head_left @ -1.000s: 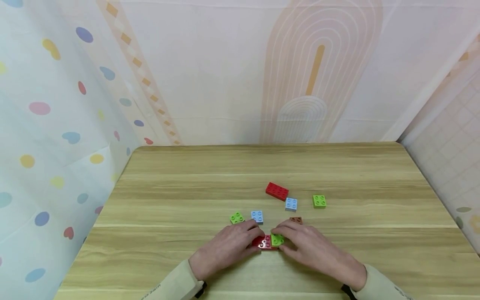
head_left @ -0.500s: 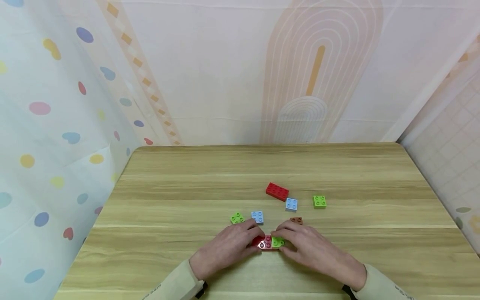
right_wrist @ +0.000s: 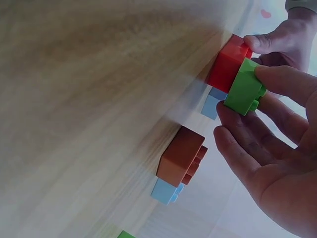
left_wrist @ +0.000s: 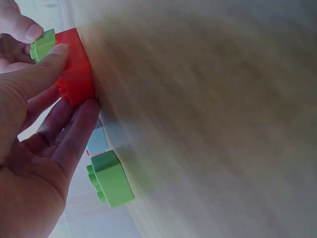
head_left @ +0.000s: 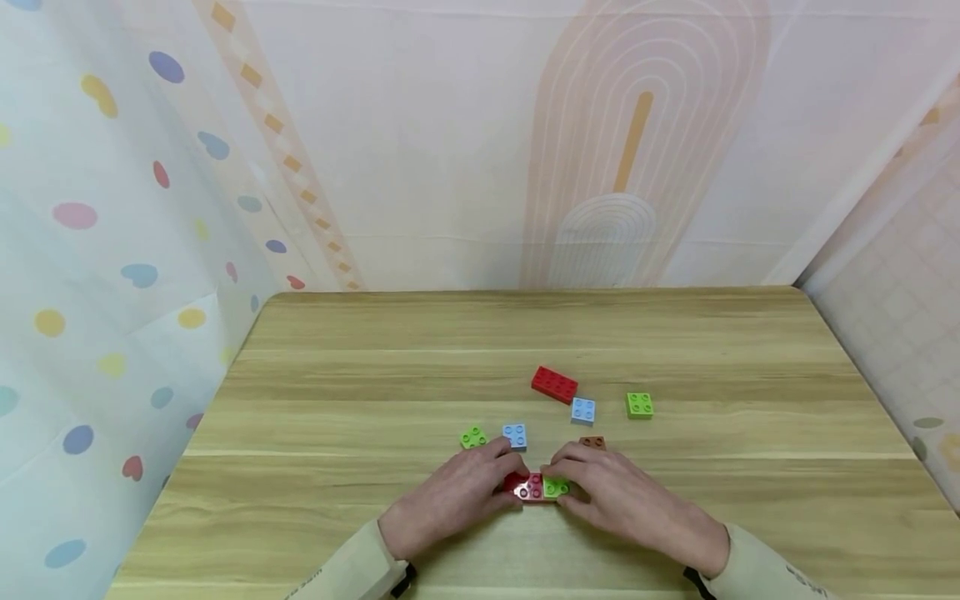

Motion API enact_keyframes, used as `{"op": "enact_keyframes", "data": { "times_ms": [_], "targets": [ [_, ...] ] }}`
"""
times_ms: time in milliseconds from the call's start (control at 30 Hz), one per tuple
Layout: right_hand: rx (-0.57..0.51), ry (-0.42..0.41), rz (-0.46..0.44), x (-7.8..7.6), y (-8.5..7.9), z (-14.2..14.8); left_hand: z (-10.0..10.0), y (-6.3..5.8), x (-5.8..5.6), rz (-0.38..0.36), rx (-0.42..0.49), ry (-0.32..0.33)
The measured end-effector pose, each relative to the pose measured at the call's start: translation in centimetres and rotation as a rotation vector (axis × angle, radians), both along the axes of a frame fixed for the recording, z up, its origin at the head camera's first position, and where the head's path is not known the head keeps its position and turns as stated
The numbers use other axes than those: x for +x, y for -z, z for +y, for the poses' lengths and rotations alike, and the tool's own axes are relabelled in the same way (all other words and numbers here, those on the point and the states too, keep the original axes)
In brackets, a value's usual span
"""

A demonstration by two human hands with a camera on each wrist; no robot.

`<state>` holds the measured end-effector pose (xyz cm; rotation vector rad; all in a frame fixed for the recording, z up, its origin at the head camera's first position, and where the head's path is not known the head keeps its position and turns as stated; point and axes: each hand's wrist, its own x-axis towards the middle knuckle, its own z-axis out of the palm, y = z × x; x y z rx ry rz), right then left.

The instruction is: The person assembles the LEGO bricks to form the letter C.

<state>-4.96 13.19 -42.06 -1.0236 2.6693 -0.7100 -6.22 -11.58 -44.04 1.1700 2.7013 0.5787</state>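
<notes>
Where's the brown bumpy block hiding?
In the head view, the brown studded plastic block is right of centre, partly hidden behind the right hand, on the near side of a small light-blue studded plastic block.

On the table (head_left: 337,367), towards the front edge, we see an upper brick (head_left: 555,487) on the right end of a lower brick (head_left: 532,487). Behind both lie the leftmost brick (head_left: 473,437), the rightmost brick (head_left: 640,407) and, between these but nearer the back edge, the rearmost brick (head_left: 555,384).
</notes>
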Motion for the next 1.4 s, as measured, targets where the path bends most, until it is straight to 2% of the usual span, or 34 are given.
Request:
{"op": "enact_keyframes", "data": {
  "times_ms": [300, 533, 667, 833, 933, 1133, 1267, 1400],
  "targets": [
    [0.025, 0.043, -0.017, 0.1, 0.1, -0.2, 0.0, -0.3, 0.2, 0.011, -0.025, -0.002],
    [0.053, 0.058, -0.02, 0.2, 0.2, -0.5, -0.3, -0.6, 0.6, -0.008, -0.042, -0.024],
    [0.061, 0.053, 0.014, 0.2, 0.2, -0.5, -0.9, -0.9, 0.7, 0.062, 0.022, -0.023],
    [0.066, 0.044, 0.041, 0.1, 0.2, -0.5, -2.1, -1.0, 0.6, 0.206, 0.117, 0.04],
    [0.069, 0.041, 0.051, 0.1, 0.3, -0.4, -2.8, -1.0, 0.3, 0.267, 0.144, 0.051],
    [0.069, 0.033, 0.06, 0.0, 0.3, -0.4, -3.9, -0.9, -0.3, 0.333, 0.165, 0.002],
    [0.069, 0.039, 0.038, 0.0, 0.3, -0.4, -4.3, -0.6, -0.8, 0.326, 0.15, -0.045],
    [0.067, 0.036, 0.034, 0.0, 0.2, -0.4, -4.6, -0.3, -1.2, 0.278, 0.106, -0.099]
  ]
}}
